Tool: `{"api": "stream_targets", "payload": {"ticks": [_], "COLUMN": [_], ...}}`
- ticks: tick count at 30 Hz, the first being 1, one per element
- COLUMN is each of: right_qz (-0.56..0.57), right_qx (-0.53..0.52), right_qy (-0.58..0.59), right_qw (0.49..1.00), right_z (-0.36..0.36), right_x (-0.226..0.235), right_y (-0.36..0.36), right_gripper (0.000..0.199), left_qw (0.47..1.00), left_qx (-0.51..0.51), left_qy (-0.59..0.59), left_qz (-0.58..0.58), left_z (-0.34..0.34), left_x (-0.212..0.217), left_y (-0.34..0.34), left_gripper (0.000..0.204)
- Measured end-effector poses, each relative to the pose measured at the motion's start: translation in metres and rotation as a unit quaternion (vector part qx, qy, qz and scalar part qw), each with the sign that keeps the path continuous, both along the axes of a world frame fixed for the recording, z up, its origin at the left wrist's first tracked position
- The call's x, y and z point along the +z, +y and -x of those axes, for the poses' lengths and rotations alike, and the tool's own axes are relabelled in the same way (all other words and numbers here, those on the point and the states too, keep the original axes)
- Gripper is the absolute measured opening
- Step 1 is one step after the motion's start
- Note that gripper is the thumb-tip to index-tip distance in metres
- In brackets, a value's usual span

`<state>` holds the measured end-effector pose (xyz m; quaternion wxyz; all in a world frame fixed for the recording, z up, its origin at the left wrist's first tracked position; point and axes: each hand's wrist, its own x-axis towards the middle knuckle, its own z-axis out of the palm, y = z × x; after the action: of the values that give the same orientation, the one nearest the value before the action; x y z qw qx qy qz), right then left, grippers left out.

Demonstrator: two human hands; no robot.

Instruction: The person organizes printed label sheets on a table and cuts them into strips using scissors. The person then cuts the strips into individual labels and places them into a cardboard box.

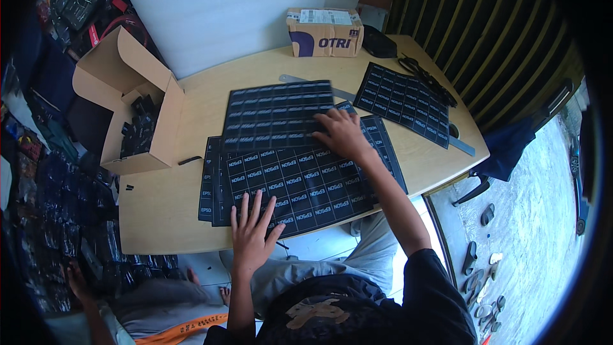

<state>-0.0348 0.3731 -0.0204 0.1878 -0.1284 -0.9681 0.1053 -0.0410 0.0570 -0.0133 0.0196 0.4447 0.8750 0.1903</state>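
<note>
My left hand [253, 233] lies open, fingers spread, on the near-left part of a black sheet [300, 182] printed with a grid of pale-lettered labels. This sheet tops a loose stack, whose other sheets [207, 201] show at its left and right sides. Farther back, another black label sheet [274, 112] overlaps the stack and looks blurred. My right hand [343, 131] rests over its right edge, thumb and fingers apart on top. Whether any fingertip grips beneath that edge is hidden.
An open cardboard box [163, 147] with black items stands left. A taped carton [325, 38] sits at the back. Right lie another label sheet [405, 102], a metal ruler [461, 146] and a black pouch [378, 43]. Another person's hand [78, 281] shows at lower left.
</note>
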Motion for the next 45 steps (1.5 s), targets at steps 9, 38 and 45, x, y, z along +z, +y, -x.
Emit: {"api": "stream_targets", "payload": {"ticks": [9, 38, 45], "right_qz": [0.023, 0.099, 0.113], "right_qx": [-0.157, -0.156, -0.162], "right_qy": [-0.002, 0.022, 0.034], "right_qw": [0.987, 0.983, 0.980], "right_z": [-0.083, -0.133, -0.128], "right_x": [0.003, 0.003, 0.008], "right_y": [0.034, -0.005, -0.001], "right_gripper": [0.032, 0.036, 0.036], "left_qw": [0.951, 0.949, 0.986], "left_qx": [0.110, 0.284, 0.134], "left_qy": [-0.196, 0.039, -0.092], "left_qz": [-0.214, -0.130, 0.047], "left_z": [0.014, 0.320, 0.320], "left_x": [0.019, 0.000, -0.006], "left_y": [-0.034, 0.179, 0.173], "left_gripper": [0.030, 0.040, 0.089]}}
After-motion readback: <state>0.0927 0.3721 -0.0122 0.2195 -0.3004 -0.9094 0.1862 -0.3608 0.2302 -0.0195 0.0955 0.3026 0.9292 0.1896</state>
